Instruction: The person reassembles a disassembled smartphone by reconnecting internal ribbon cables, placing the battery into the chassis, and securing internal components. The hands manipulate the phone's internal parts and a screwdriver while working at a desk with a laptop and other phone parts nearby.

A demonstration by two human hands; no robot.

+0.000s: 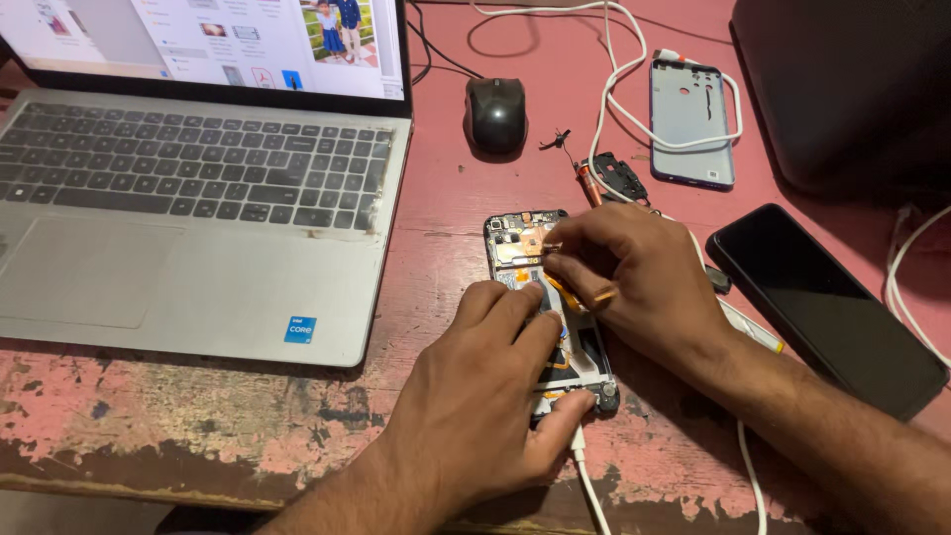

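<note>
Opened phone (548, 297): back removed, boards and flex cables exposed, lying flat on the worn pink table (436, 248), a white cable (584, 476) plugged into its bottom end.

Head view:
- Left hand (475, 386): pressed flat over the phone's lower half, fingers closed down on the frame, thumb by the cable plug; seemingly placed to stop the phone sliding.
- Right hand (634, 277): fingers pinched shut on a slim orange-handled tool (580, 294), tip aimed at the upper board just beyond the left fingertips.
- Beyond the right fingers: small loose parts (616, 178), the detached back cover (691, 124), a mouse (495, 114).
- Right of the right wrist: a second dark phone (822, 307).
- Left of both hands: an open laptop (198, 198).
</note>
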